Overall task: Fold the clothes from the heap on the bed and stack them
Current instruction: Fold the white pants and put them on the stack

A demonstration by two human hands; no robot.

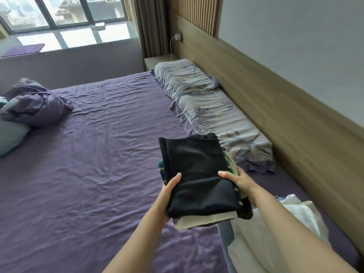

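I hold the stack of folded clothes (199, 186) in both hands above the purple bed (88, 174). My left hand (169, 192) takes its left side — thumb lying on top of the black garment (197, 170) that caps the stack, fingers hidden underneath. My right hand (236, 179) takes the right side in the same grip, thumb on the black cloth, fingers tucked below among green and teal layers. A pale folded piece (204, 220) shows at the stack's near edge. Just beyond the stack lie two floral pillows (216, 111) along the headboard (285, 115). To the near right of the stack sits a pile of white and blue fabric (262, 231). Far left of it — a crumpled purple duvet (35, 103).
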